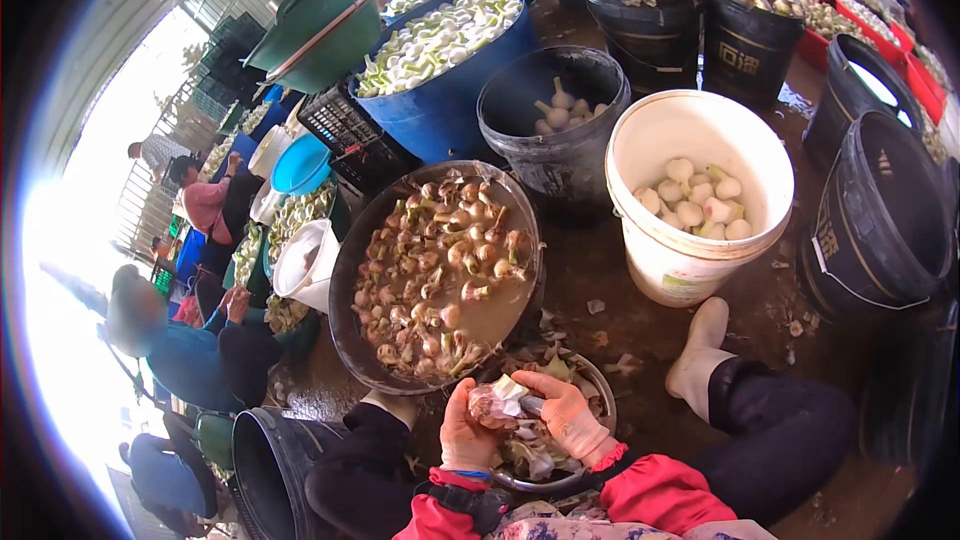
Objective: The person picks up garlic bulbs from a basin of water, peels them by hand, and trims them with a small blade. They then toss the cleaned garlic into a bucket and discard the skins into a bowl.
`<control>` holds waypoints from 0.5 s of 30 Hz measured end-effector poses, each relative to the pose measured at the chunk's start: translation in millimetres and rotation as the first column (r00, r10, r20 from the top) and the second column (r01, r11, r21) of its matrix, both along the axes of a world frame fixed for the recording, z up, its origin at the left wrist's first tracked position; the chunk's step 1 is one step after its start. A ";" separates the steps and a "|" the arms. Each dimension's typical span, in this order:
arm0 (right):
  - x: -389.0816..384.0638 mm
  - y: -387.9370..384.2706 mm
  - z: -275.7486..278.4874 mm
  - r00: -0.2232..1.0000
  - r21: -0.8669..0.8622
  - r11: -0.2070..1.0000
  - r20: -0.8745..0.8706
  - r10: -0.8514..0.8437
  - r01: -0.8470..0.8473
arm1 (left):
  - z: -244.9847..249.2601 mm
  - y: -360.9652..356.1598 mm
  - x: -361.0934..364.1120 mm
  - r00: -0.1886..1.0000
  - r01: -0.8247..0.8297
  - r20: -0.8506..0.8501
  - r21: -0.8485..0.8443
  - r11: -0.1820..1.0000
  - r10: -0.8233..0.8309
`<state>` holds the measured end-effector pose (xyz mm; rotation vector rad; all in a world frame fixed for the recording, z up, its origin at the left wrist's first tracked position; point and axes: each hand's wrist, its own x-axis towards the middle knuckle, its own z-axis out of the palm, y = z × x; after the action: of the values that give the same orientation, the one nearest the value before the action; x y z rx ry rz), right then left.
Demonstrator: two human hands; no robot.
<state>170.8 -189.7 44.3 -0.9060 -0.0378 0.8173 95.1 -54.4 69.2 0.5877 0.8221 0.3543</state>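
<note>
Orange gloves cover both hands, low in the head view. My left hand (468,432) is wrapped round a garlic bulb (492,404) with pinkish skin and a pale cut stem. My right hand (568,414) grips a small knife (532,405), its visible part touching the bulb's stem side. Below them a round metal bowl (606,402) holds peeled skins. Just beyond the hands stands a wide dark basin (340,312) of murky water with many unpeeled bulbs. The white bucket (650,230), ahead to the right, has peeled white bulbs inside.
A dark bucket (545,165) with peeled bulbs and a blue tub (425,130) of garlic stand ahead. Black buckets (865,230) are at the right. Co-workers (190,355) sit at the left. An empty black bucket (275,470) stands by my left leg.
</note>
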 end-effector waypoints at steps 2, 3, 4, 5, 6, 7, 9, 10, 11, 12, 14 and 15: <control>-1.4 -2.0 -3.5 0.997 0.078 0.997 -0.076 0.027 -0.021 | -6.0 -1.8 -2.4 1.000 0.022 -0.015 0.209 0.978 -0.019; -2.6 -1.5 -5.1 0.993 0.118 0.992 -0.113 0.044 -0.030 | -10.2 -1.1 -5.5 0.999 0.047 -0.033 0.415 0.909 -0.036; -3.7 2.5 -13.9 0.992 0.116 0.993 -0.115 0.047 -0.034 | -20.0 2.6 -10.6 0.990 0.141 -0.104 0.561 0.816 -0.099; -5.3 8.7 -28.8 0.968 0.153 0.981 -0.202 0.147 -0.117 | -28.1 1.1 -14.6 0.989 0.141 -0.107 0.557 0.819 -0.097; -5.0 12.1 -29.2 0.927 0.197 0.961 -0.285 0.246 -0.194 | -32.6 -5.5 -15.4 0.984 0.175 -0.116 0.756 0.630 -0.134; -8.1 12.6 -28.6 0.923 0.193 0.961 -0.293 0.249 -0.198 | -35.5 -9.1 -17.6 0.977 0.193 -0.137 0.899 0.394 -0.165; -10.4 12.7 -18.6 0.911 0.176 0.963 -0.327 0.252 -0.203 | -38.4 -2.2 -17.9 0.967 0.233 -0.182 0.911 0.339 -0.176; -7.8 12.0 -12.4 0.927 0.086 0.973 -0.296 0.229 -0.213 | -37.6 0.7 -15.5 0.964 0.260 -0.199 0.844 0.469 -0.175; -6.9 11.4 -7.0 0.925 0.079 0.972 -0.299 0.234 -0.221 | -37.3 1.9 -13.0 0.960 0.280 -0.217 0.756 0.591 -0.176; -6.2 11.6 -1.9 0.944 0.008 0.978 -0.260 0.203 -0.208 | -35.7 2.8 -7.3 0.964 0.262 -0.212 0.693 0.671 -0.157; -5.7 12.7 -2.8 0.959 -0.064 0.977 -0.216 0.183 -0.201 | -26.2 9.5 1.9 0.948 0.307 -0.252 0.565 0.766 -0.194; -7.0 12.4 -8.8 0.974 -0.181 0.960 -0.112 0.197 -0.215 | -20.6 14.6 6.1 0.926 0.352 -0.284 0.422 0.835 -0.247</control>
<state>163.8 -177.3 35.4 -1.0566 0.0294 1.0705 101.2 -39.8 48.6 1.2153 0.8411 0.1947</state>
